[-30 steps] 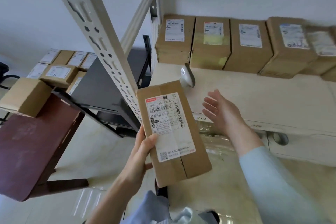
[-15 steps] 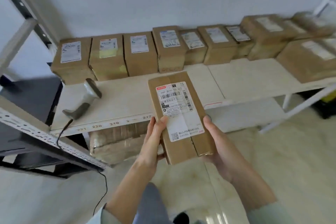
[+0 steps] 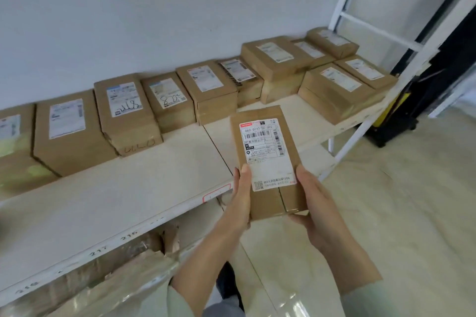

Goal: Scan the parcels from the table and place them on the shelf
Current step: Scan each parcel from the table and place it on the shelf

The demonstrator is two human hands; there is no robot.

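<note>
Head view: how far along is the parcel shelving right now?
Done: a row of brown cardboard parcels with white labels already lines the back of the cream shelf board. In hand: one flat brown labelled parcel, gripped by the left hand and right hand above the shelf's front edge. Left: setting it down. The table is out of view, so the remaining count is unknown.

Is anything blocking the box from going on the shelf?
Nothing visible. Both hands, left hand and right hand, hold the parcel above the shelf, whose front strip is bare before the row of boxes.
</note>
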